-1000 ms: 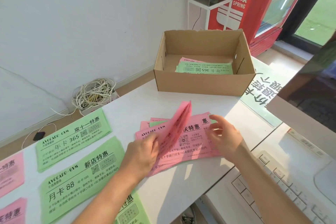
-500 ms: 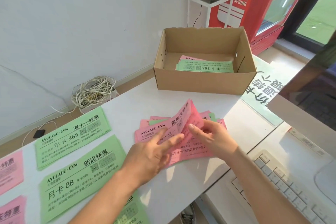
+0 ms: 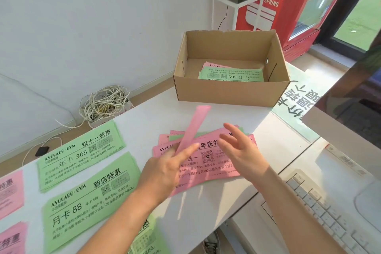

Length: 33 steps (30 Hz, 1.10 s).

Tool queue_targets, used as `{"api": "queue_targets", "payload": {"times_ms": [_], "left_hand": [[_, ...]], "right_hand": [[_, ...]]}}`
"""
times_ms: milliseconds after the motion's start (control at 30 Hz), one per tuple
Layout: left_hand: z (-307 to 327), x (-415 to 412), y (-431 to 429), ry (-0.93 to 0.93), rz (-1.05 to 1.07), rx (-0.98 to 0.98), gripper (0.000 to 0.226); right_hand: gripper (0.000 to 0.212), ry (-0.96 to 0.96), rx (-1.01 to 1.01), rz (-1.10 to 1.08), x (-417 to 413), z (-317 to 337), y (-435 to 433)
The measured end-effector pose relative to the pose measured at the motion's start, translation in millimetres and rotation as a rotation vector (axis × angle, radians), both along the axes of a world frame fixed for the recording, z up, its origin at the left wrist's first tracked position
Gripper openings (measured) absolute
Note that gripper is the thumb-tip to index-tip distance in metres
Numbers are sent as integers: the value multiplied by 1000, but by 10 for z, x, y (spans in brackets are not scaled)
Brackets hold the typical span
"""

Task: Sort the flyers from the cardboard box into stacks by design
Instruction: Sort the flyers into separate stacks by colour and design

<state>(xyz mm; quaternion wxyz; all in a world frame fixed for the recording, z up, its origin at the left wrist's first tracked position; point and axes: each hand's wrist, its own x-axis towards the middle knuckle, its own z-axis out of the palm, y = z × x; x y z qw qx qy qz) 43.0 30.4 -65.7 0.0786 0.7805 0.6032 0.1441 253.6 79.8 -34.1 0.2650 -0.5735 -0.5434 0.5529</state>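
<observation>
A loose pile of pink flyers (image 3: 208, 163) with a few green ones lies mid-table. My left hand (image 3: 165, 171) pinches one pink flyer (image 3: 193, 126) and holds it up on edge above the pile. My right hand (image 3: 241, 150) hovers over the pile's right part with fingers spread, holding nothing. Behind stands the cardboard box (image 3: 228, 93), with green and pink flyers (image 3: 231, 73) inside. On the left lie sorted stacks: a green "365" stack (image 3: 80, 154), a green "88" stack (image 3: 88, 200), another green stack (image 3: 144, 239) at the front, and pink stacks (image 3: 10, 192) at the edge.
A white keyboard (image 3: 329, 208) and a monitor's base sit at the right. A green sign (image 3: 303, 99) lies right of the box. A coil of white cable (image 3: 105, 103) and a black plug lie on the floor by the wall. A red fridge (image 3: 288, 6) stands behind.
My left hand has taken a pink flyer off the pile and raised it on edge. My right hand has let go of the flyers and opened above them.
</observation>
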Motion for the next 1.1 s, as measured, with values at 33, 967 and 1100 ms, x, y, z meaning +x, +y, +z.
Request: {"api": "queue_targets", "payload": {"times_ms": [33,967,1100], "left_hand": [[-5,-27,7,-29,35,-11,61],[-46,-51,-45,-279,63,58,97],[-79,-79,-47,-205,33,58,96]], "right_hand": [[56,-208,57,65,32,1,-1],[64,-659,134,22,233,-241,83],[62,-725,227,22,215,-249,41]]}}
